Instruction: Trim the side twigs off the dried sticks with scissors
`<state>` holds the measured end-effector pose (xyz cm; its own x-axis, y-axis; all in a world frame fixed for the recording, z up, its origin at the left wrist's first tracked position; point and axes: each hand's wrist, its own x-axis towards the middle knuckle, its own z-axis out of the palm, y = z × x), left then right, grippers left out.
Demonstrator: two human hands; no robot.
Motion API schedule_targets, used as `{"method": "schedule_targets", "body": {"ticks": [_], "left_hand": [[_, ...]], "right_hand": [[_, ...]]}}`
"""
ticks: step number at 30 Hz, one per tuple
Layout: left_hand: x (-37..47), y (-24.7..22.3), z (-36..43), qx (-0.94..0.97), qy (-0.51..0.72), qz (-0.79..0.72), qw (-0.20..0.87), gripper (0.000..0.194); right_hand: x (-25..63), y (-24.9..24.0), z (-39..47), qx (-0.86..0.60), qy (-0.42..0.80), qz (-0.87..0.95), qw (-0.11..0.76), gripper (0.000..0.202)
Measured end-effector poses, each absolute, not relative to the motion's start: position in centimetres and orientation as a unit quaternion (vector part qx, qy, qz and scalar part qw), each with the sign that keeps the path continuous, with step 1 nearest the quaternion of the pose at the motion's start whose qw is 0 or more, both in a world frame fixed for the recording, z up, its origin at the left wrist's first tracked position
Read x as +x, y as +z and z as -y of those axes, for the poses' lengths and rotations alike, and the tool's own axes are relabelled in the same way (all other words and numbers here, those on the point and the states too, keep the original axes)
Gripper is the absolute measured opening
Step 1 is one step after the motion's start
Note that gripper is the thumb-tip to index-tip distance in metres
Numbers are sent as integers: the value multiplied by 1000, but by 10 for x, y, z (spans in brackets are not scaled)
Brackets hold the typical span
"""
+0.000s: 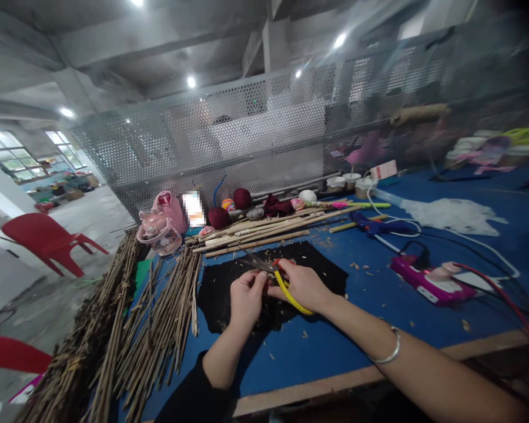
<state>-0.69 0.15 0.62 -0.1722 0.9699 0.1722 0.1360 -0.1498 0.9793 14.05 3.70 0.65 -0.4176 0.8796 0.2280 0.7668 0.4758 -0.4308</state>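
Observation:
My right hand (302, 286) is closed on scissors (291, 295) with yellow and red handles, their metal blades pointing up and to the left. Close beside it, my left hand (247, 296) has its thumb and fingers pinched together near the blades. What it pinches is small and dark, too unclear to name. Both hands are over a black cloth (216, 294) lying on the blue table (326, 358), with small light chips scattered on it and around it.
Thin sticks (171, 311) lie left of the cloth, beside bundled twigs (88, 323). Behind are pale rods (255, 229), dark red yarn balls (242, 198) and a pink pot (170, 211). At right are a blue glue gun (379, 226), a purple power strip (432, 282) and cables.

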Motion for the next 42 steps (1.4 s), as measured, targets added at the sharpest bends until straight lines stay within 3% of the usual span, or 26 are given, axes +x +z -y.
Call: {"method": "schedule_targets", "body": {"ticks": [10, 16, 25, 32, 42], "left_hand": [[-7, 3, -3, 523, 550, -507, 409, 23], [-9, 7, -1, 564, 532, -540, 327, 25], [-8, -2, -3, 573, 520, -532, 342, 31], [-5, -1, 0, 587, 521, -529, 323, 30], [-2, 4, 2, 595, 523, -523, 315, 30]], "right_hand": [[141, 13, -36, -448, 113, 856, 230, 46], [142, 8, -37, -477, 160, 837, 216, 39], [143, 3, -42, -471, 181, 832, 230, 32], [141, 4, -39, -475, 131, 831, 259, 45], [141, 3, -41, -483, 151, 833, 225, 38]]}}
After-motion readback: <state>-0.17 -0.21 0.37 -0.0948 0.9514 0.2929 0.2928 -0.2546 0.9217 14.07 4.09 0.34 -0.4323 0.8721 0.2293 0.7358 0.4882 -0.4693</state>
